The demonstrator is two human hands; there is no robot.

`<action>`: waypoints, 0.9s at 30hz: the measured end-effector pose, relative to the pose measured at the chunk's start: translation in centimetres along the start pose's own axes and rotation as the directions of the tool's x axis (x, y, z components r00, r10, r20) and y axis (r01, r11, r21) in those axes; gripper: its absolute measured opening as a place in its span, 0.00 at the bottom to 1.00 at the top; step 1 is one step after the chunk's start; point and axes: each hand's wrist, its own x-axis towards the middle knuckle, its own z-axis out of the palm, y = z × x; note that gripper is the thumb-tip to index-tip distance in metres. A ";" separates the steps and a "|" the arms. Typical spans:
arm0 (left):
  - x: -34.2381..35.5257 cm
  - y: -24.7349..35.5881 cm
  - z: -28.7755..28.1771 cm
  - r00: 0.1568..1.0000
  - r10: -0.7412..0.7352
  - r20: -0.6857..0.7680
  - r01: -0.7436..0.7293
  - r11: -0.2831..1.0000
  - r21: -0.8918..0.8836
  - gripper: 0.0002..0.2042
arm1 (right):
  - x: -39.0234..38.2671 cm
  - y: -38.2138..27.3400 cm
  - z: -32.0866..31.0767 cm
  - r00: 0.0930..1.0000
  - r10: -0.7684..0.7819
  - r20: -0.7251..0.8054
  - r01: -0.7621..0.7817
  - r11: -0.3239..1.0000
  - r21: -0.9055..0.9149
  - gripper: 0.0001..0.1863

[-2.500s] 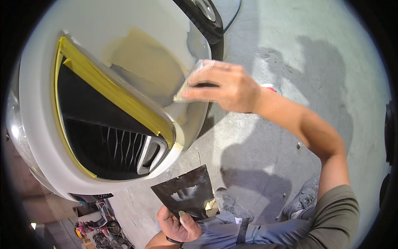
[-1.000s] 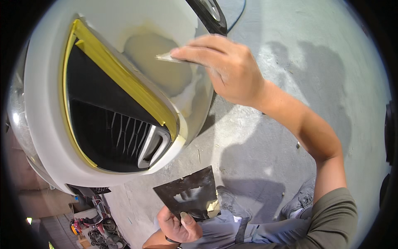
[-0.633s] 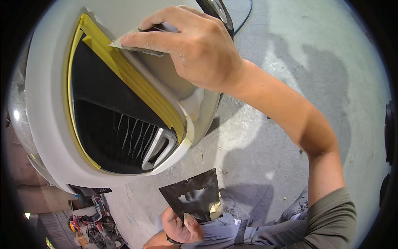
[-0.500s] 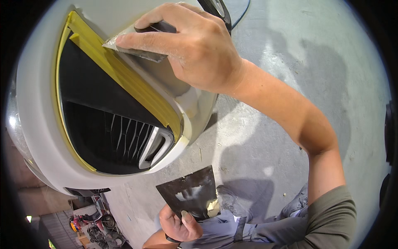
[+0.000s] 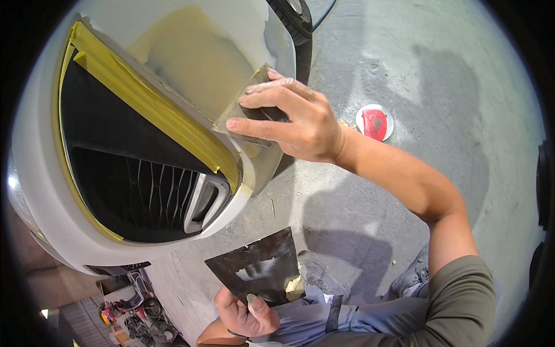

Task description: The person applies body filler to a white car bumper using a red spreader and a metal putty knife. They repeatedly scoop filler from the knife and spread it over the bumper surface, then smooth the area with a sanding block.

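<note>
My right hand grips a flat putty spreader, its fingers laid along the blade. The blade presses on the pale car bumper, at the lower end of a smooth beige filler patch. Yellow masking tape rims the black grille opening beside that patch. Low in view, my left hand pinches the edge of a dark square plate between thumb and fingers. A lump of cream putty sits on the plate's right corner, with a pale smear near its middle.
On the concrete floor lies a round white lid with a red piece on it. A tyre shows at the top, with a dark hose beside it. A red motorcycle stands at lower left.
My right hand has drawn the spreader down and to the right along the bumper, uncovering the filler patch. The white lid has come into sight. My left hand holds the plate much as before.
</note>
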 end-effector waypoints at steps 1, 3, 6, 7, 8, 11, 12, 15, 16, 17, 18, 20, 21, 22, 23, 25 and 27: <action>-0.2 0.0 -0.1 1.000 0.015 0.000 -0.015 0.998 0.061 0.29 | -0.5 -0.1 0.0 1.000 -0.015 0.015 0.015 1.000 -0.026 0.22; -0.5 0.0 -0.1 1.000 -0.017 0.005 0.017 1.000 0.025 0.29 | -1.4 -0.2 -0.3 0.998 -0.003 0.061 0.004 1.000 -0.012 0.21; -0.5 0.0 0.0 1.000 -0.005 0.002 0.005 0.999 0.053 0.29 | -1.9 -0.4 -1.3 0.994 -0.012 0.112 0.012 1.000 -0.002 0.22; -0.5 0.0 0.0 1.000 0.005 -0.001 -0.005 0.999 0.052 0.28 | -1.9 -0.3 -1.7 0.990 -0.001 0.144 -0.004 0.999 0.034 0.24; -0.4 0.0 0.0 1.000 0.015 -0.005 -0.014 0.999 0.051 0.28 | -1.7 -0.2 -2.2 0.984 -0.011 0.176 0.000 0.998 0.062 0.27; -0.6 0.0 0.0 0.999 0.038 -0.006 -0.038 0.999 0.020 0.28 | -0.1 0.5 -3.8 0.974 -0.008 0.226 -0.022 0.991 0.131 0.28; -0.8 0.0 0.0 0.999 0.051 0.000 -0.051 0.999 0.006 0.28 | 0.9 0.8 -3.8 0.981 0.021 0.194 -0.047 0.991 0.128 0.28; -1.4 0.1 0.4 0.998 0.061 -0.015 -0.061 0.998 -0.023 0.27 | 4.6 1.4 -3.8 0.999 0.014 0.033 -0.016 0.997 0.070 0.30; -1.5 0.3 0.4 0.998 0.065 -0.015 -0.066 0.998 -0.015 0.27 | 6.0 1.7 -3.7 1.000 0.001 0.000 -0.001 0.999 0.053 0.31; -1.5 0.3 0.5 0.997 0.070 -0.014 -0.070 0.998 -0.007 0.27 | 7.3 1.8 -3.5 1.000 -0.001 0.002 0.001 1.000 0.021 0.32; -1.3 0.4 0.6 0.997 0.080 -0.003 -0.080 0.997 0.014 0.27 | 8.6 2.1 -3.1 0.997 -0.050 -0.060 0.051 0.999 0.014 0.33; -0.6 0.3 0.6 0.994 0.099 -0.044 -0.099 0.995 0.012 0.25 | 11.0 2.6 -1.6 0.993 -0.098 -0.063 0.096 0.995 -0.042 0.35; -0.2 0.1 0.5 0.992 0.108 -0.064 -0.108 0.994 0.011 0.24 | 11.9 2.8 -1.2 0.989 -0.113 -0.100 0.109 0.993 -0.041 0.36; 0.0 0.0 0.8 0.985 0.121 -0.123 -0.123 0.992 -0.012 0.22 | 12.6 3.1 -0.7 0.986 -0.122 -0.111 0.117 0.992 -0.055 0.36; 0.3 -0.2 0.8 0.981 0.128 -0.143 -0.132 0.991 -0.021 0.22 | 13.1 3.3 -0.3 0.986 -0.123 -0.111 0.112 0.989 -0.097 0.37; 0.4 -0.5 0.6 0.979 0.143 -0.148 -0.148 0.989 -0.022 0.22 | 13.5 3.6 0.2 0.984 -0.134 -0.120 0.124 0.988 -0.089 0.38; 0.0 -0.8 0.4 0.985 0.140 -0.102 -0.144 0.989 -0.033 0.24 | 13.2 3.7 0.3 0.980 -0.159 -0.117 0.149 0.985 -0.088 0.38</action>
